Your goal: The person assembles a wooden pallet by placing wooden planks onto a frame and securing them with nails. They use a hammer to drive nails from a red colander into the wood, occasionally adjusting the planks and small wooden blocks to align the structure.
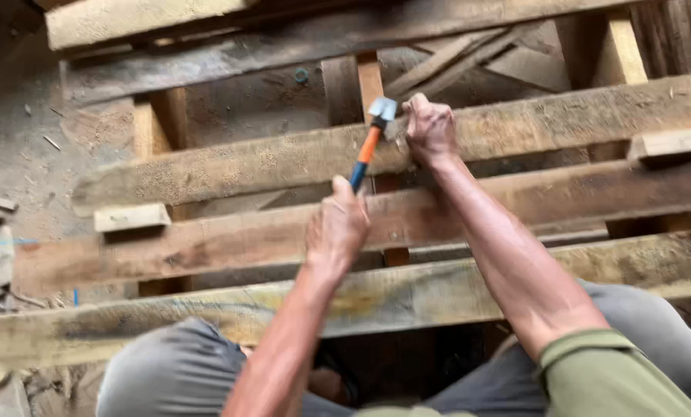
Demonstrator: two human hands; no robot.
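My left hand (338, 225) is closed around the lower end of a hammer (371, 139) with a blue and orange handle. Its steel head is raised just over a rough wooden plank (230, 166). My right hand (430, 127) rests on that same plank right beside the hammer head, fingers pinched together on something too small to make out. Several long weathered planks (206, 247) lie side by side across my view, nailed over cross pieces (370, 77). My knees in grey trousers (168, 371) show at the bottom.
Small wood blocks sit on the planks at the left (132, 217) and the right (674, 143). Dusty ground with sawdust and wood scraps (29, 154) lies to the left. More boards are stacked at the back (145, 19).
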